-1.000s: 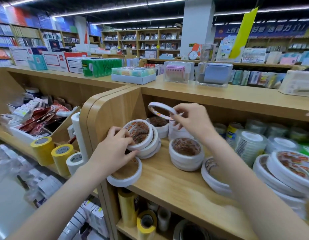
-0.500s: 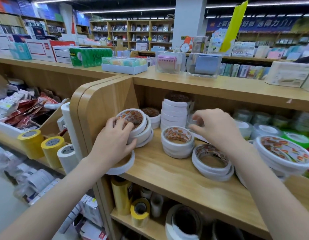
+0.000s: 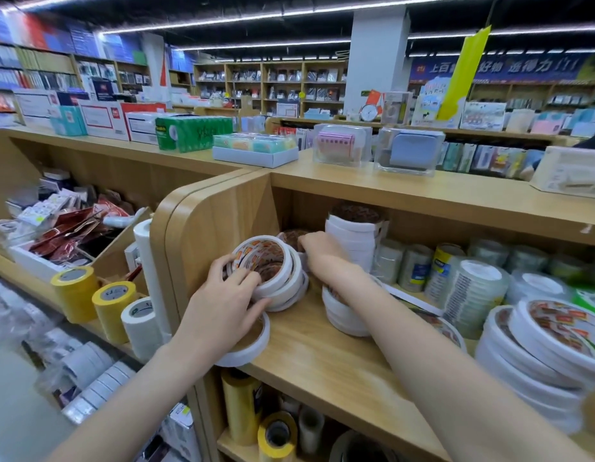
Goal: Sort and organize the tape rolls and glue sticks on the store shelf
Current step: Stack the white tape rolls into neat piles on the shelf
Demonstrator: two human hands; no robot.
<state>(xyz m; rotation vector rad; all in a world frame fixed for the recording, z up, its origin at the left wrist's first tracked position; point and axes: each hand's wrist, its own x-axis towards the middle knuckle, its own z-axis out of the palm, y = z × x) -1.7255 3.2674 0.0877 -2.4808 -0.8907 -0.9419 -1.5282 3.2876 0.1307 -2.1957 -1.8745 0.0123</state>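
Two hands at work among white tape rolls on the shelf (image 3: pixel 322 355). Left hand (image 3: pixel 223 305): fingers curled over the leaning stack (image 3: pixel 273 271) of wide rolls, holding it against the rounded side panel (image 3: pixel 203 228); under the palm, one flat roll (image 3: pixel 253 341) jutting over the shelf edge. Right hand (image 3: pixel 319 250): reaching in just behind that stack toward a small brown-cored roll (image 3: pixel 291 236); fingertips hidden, so grip there not readable, whether closed on anything or merely touching. Beside the right wrist, a tall stack (image 3: pixel 352 235) at the back and a short stack (image 3: pixel 342 315) partly under the forearm.

Step in hand, judging by the pose: gathering loose rolls by size and squaring the leaning stack. Next move probably needs the tilted rolls laid flat and the overhanging roll pulled back, with the left hand steadying so nothing slides off.

Farther right: clear tape rolls (image 3: pixel 469 291), printed but blurred; big flat rolls (image 3: pixel 556 331) with red-and-orange labels, unreadable. Left of the panel: yellow rolls (image 3: pixel 76 291). Above, on the top board: green box (image 3: pixel 193 133), script blurred, possibly Scotch. Far back: blue banner (image 3: pixel 502 66) with Chinese characters, roughly "上百…好物 选得力". No glue sticks clearly made out.
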